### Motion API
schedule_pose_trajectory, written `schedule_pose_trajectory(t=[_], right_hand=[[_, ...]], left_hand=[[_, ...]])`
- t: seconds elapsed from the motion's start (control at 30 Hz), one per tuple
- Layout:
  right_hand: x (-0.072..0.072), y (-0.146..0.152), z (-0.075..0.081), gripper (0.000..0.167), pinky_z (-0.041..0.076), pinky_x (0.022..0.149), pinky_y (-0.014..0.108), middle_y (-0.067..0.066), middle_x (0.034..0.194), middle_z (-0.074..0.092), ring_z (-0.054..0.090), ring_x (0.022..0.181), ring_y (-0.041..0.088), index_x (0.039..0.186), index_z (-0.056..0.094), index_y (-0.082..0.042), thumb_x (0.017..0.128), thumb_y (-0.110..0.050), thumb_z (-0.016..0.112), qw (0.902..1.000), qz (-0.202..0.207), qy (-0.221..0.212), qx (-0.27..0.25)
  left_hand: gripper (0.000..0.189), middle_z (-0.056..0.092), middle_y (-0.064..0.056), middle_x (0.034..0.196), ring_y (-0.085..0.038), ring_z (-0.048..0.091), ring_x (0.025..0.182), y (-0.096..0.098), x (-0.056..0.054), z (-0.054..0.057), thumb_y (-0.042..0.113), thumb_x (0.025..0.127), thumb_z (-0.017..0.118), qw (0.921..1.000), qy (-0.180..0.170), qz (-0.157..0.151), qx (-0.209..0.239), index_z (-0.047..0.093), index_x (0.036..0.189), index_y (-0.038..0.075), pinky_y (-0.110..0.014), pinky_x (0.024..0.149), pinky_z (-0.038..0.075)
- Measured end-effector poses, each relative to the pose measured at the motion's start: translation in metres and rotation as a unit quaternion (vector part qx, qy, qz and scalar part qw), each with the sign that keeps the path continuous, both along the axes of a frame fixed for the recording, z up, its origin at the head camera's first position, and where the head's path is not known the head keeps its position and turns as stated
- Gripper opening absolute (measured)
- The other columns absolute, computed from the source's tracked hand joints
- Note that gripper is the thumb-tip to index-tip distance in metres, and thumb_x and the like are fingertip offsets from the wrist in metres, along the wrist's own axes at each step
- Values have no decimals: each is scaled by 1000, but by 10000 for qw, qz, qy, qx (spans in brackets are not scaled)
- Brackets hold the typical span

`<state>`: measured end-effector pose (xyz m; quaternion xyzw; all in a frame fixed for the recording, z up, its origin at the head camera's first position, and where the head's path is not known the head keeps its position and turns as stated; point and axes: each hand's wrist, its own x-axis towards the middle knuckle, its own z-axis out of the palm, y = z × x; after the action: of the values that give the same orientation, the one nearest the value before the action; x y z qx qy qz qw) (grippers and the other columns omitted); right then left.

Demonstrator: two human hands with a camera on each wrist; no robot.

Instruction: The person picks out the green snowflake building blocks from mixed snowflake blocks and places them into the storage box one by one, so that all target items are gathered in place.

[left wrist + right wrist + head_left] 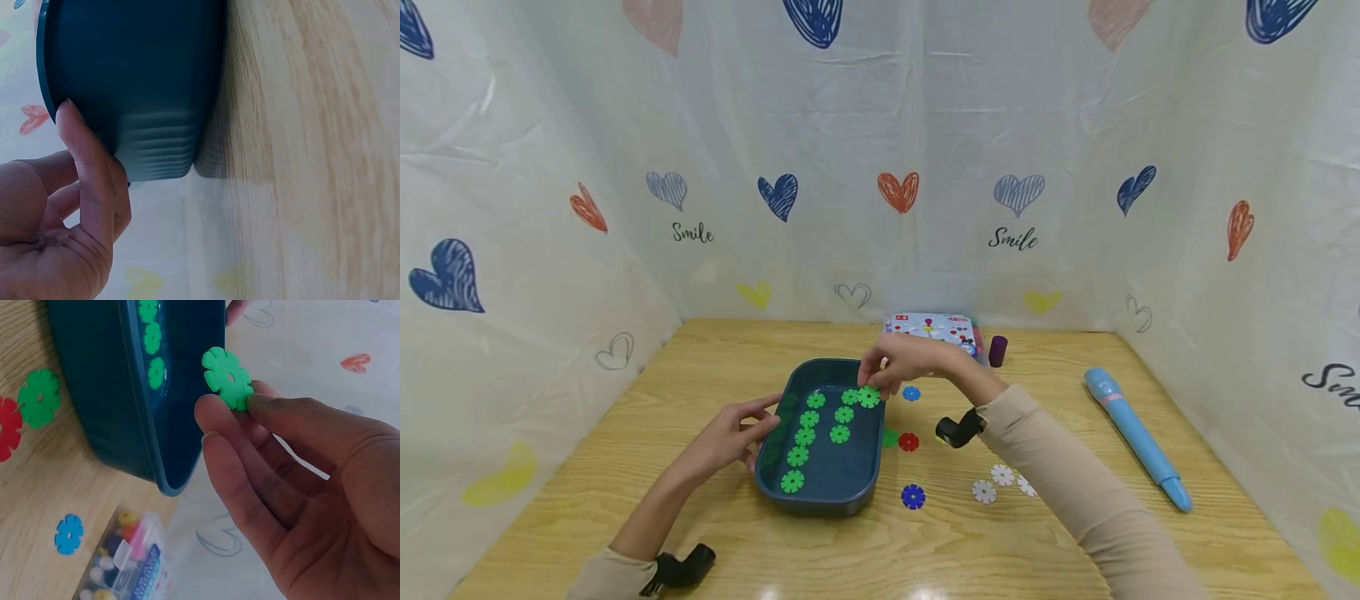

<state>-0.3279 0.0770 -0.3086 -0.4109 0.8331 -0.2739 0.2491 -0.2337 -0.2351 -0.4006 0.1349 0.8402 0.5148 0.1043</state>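
Observation:
A dark blue rectangular tray (pixel 820 503) stands on the table, several green flower-shaped discs (pixel 805 437) lying inside it in two rows. My left hand (pixel 730 437) holds the tray's left side, a fingertip at the rim in the left wrist view. Above the tray's far right corner, my right hand (pixel 910 357) pinches a green flower-shaped disc (pixel 228 378) between thumb and fingers. Just outside the tray's right wall lie another green disc (pixel 39 398) and a red disc (pixel 908 442). A light blue disc (pixel 912 393) lies near the right hand.
A dark blue disc (pixel 913 497) and several white discs (pixel 984 492) lie right of the tray. At the back stand a clear-lidded box (pixel 936 327) of coloured pieces and a purple cylinder (pixel 997 351). A light blue microphone-shaped object (pixel 1138 437) lies far right.

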Motion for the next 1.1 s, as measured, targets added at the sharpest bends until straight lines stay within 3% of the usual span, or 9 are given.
schedule_pose_trajectory(t=[0.8, 1.1], right_hand=[[-22, -42, -24, 18, 62, 75, 30, 7, 99, 74, 74, 82, 23, 108, 74, -6, 97, -7, 60, 9980, -355, -484, 189], [-19, -65, -28, 19, 62, 75, 29, 8, 96, 73, 74, 83, 24, 110, 73, -2, 98, -6, 58, 9965, -149, -716, 409]], left_hand=[[57, 53, -26, 107, -13, 59, 66, 0, 1, -1, 27, 102, 53, 10000, 6, 5, 4, 37, 150, 3, -33, 50, 57], [58, 53, -25, 106, -12, 58, 67, 0, -1, -1, 28, 101, 54, 10000, -24, -29, 54, 37, 150, 3, -33, 50, 57]])
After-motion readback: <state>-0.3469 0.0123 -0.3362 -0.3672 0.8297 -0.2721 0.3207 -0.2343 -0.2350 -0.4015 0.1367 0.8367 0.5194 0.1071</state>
